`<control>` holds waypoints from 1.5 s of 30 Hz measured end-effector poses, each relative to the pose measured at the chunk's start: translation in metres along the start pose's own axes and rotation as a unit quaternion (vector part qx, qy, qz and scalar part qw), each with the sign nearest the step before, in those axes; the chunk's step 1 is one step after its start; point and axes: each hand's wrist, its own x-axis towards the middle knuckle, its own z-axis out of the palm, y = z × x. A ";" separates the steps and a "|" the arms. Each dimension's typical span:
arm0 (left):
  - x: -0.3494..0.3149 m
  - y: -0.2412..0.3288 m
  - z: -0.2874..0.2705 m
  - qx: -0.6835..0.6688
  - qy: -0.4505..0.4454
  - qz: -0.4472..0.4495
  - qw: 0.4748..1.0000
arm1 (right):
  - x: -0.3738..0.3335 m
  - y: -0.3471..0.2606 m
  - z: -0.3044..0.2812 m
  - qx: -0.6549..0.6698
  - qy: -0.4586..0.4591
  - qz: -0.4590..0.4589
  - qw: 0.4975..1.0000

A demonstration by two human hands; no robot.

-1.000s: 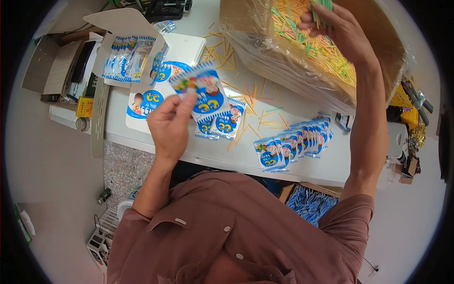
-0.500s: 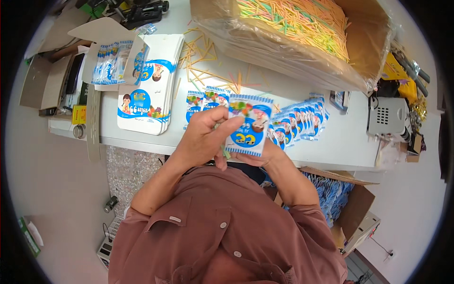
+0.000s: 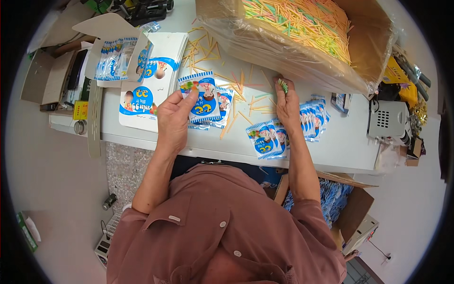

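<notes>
My left hand (image 3: 174, 117) pinches a blue-and-white printed packet (image 3: 204, 98) between thumb and fingers. It hovers over a small pile of similar packets (image 3: 225, 108) on the table. Farther right, my right hand (image 3: 288, 108) is closed round a small bundle of thin coloured sticks (image 3: 283, 85), whose ends show at the fingertips. Beneath my right wrist and forearm, a fanned row of packets (image 3: 266, 139) lies on the table, partly covered by the arm. Loose sticks (image 3: 229, 127) are scattered between my hands.
A large plastic-lined carton (image 3: 265, 52) of coloured sticks stands at the far right. At left, an open white box (image 3: 89, 66) of packets rests by stacked flat printed cartons (image 3: 138, 122). Below the table's front edge, a cardboard box (image 3: 357, 213) holds many blue packets.
My hands have parted. The left hand has carried the packet leftward to the small pile, while the right has moved away and to the right, where its stick bundle now shows.
</notes>
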 end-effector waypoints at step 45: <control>-0.029 -0.027 -0.015 0.314 -0.172 0.124 0.925 | -0.028 -0.145 0.041 0.689 -0.094 0.059 0.716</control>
